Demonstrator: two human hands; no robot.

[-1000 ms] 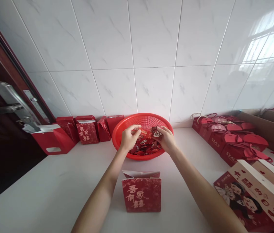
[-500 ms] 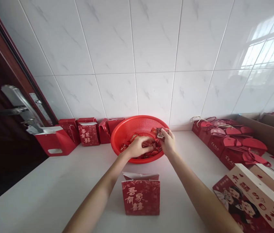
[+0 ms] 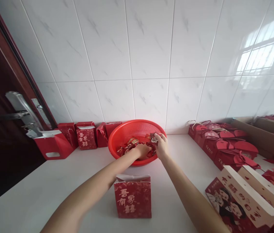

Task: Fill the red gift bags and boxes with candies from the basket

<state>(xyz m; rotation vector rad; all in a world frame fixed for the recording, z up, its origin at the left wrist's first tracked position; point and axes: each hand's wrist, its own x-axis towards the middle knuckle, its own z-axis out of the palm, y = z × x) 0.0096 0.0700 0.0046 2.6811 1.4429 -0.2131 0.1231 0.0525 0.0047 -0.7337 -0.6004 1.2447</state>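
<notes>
1. A white worktop [image 3: 42,184] runs along a white tiled wall [image 3: 149,64], with a dark door [image 3: 6,129] at its left end.
2. Red gift boxes [image 3: 224,145] with rope handles crowd the back right corner; a printed carton [image 3: 243,200] lies near the front right.
3. Red paper bags [image 3: 86,137] stand along the back edge at left; another red bag [image 3: 132,199] stands open-topped in front of the basket.
4. A red plastic basket [image 3: 117,139] sits at the back edge, holding red-wrapped sweets [image 3: 132,142].
5. The left hand [image 3: 143,151] curls down among the sweets; whether it grips any, I cannot tell.
6. The right hand [image 3: 161,145] pinches one wrapped sweet [image 3: 154,139] between thumb and fingers, above the basket's right side.
</notes>
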